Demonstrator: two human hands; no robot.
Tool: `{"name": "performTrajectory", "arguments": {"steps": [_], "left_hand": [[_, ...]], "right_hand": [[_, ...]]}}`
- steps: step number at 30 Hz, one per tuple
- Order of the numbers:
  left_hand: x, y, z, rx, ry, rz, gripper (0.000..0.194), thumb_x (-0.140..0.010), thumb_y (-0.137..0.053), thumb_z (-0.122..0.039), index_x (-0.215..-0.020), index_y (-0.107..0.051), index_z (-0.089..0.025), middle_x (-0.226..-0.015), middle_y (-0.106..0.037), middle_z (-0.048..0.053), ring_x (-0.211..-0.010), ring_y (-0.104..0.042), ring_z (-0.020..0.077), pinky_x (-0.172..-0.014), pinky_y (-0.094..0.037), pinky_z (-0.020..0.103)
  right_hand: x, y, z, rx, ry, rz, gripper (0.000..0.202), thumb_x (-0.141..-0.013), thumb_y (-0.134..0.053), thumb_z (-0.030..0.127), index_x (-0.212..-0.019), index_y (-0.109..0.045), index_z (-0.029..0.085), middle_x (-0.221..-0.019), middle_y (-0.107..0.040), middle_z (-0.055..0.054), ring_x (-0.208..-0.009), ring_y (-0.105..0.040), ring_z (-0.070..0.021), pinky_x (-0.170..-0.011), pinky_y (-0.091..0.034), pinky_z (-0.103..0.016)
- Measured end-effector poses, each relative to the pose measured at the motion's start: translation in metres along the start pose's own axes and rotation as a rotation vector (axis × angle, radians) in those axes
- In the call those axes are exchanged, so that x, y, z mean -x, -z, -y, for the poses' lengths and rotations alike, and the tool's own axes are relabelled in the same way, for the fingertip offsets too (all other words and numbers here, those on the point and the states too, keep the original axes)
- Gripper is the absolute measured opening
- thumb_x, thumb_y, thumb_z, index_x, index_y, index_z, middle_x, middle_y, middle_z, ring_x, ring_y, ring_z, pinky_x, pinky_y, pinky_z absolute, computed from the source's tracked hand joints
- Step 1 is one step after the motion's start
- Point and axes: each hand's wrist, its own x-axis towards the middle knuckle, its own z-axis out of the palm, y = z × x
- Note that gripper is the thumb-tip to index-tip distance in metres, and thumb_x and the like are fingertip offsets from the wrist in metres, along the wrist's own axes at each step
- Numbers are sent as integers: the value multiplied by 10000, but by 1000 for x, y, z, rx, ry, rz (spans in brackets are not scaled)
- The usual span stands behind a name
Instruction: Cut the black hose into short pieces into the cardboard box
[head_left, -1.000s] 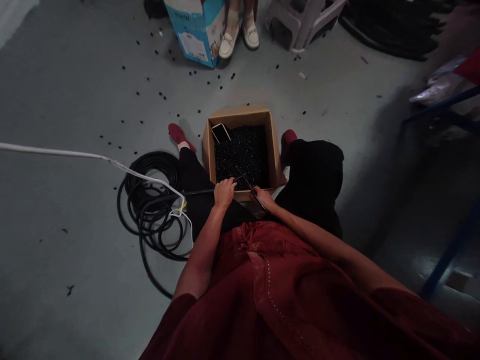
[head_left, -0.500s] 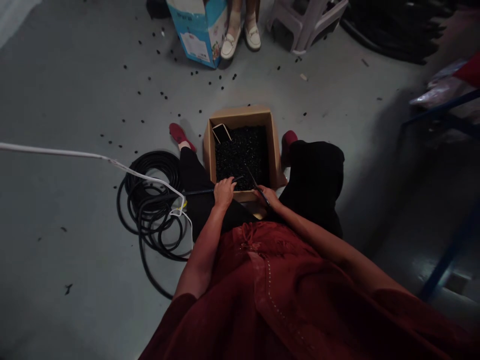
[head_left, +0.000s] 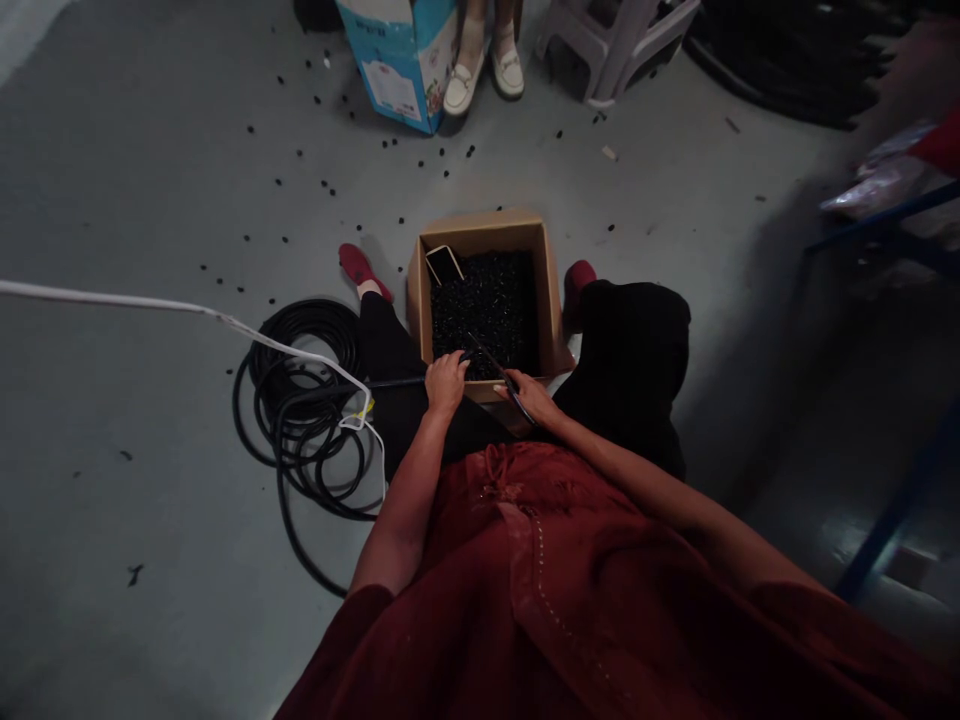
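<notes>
My left hand [head_left: 445, 384] is closed around a black rubber hose [head_left: 397, 383] near its end, at the front left rim of a cardboard box [head_left: 551, 290]. Only a short stub of the hose shows past my fingers. The hose runs left over my thigh to a loose coil [head_left: 304, 320] on the floor. In my right hand [head_left: 534, 398], at the box's front right, is a knife [head_left: 489, 357] with a long thin blade. Its blade slants up and left across the box, its tip close to the hose end. Small black pieces [head_left: 487, 300] fill much of the box.
A small light-framed dark rectangle [head_left: 445, 265] lies in the box's far left corner. A white cord [head_left: 150, 302] crosses from the left above the coil. Beyond stand a blue carton [head_left: 390, 65], another person's white shoes [head_left: 508, 75] and a plastic stool [head_left: 615, 50]. Black bits dot the floor.
The knife has swung left, bringing its blade toward the hose end. Less of the hose sticks out past my left fingers. My left hand has barely moved.
</notes>
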Motion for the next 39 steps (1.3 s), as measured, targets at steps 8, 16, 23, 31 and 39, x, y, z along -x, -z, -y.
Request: {"name": "performTrajectory", "arguments": {"steps": [8,16,23,31,39], "left_hand": [[1,3,1,60,45,-34,375,-1022,-400,-386,-1300,-600,-234,-1197,-701,71,-1096,-635,210,-891,-440,298],[2,3,0,61,28,-35,372,-1019,-411,-386,-1297,-605,-233,-1199,-701,71,-1100,-638,208,-890,-439,298],[2,2,-1,25,-5,-10,376,-1020,-407,-376,-1311,-599,-236,-1165,-706,73,-1103,-629,212,-907,-434,308],[3,4,-4,-11,-20,5,392,-1025,-389,-379,-1324,-594,-230,-1142,-709,79,-1073,-637,217,-883,-430,304],[4,2,-5,-15,-44,1,391,-1024,-388,-382,-1320,-598,-237,-1130,-707,84,-1069,-636,218,-878,-431,309]], "right_hand": [[4,0,6,26,-76,38,484,-941,-519,547,-1262,-597,193,-1122,-712,-116,-1035,-659,-264,-816,-449,-284],[-1,-5,12,15,-47,59,476,-937,-544,522,-1231,-589,150,-1196,-672,-156,-1096,-626,-253,-871,-442,-289],[-6,-9,19,-56,-78,54,556,-929,-551,506,-1365,-487,166,-1202,-684,-132,-1086,-649,-263,-890,-455,-311],[-8,-10,21,-78,-159,32,491,-906,-569,523,-1261,-521,187,-1099,-709,-113,-1042,-663,-267,-842,-475,-314],[-7,-9,20,-55,-177,16,408,-900,-558,514,-1164,-549,203,-1023,-716,-91,-964,-671,-251,-790,-469,-297]]}}
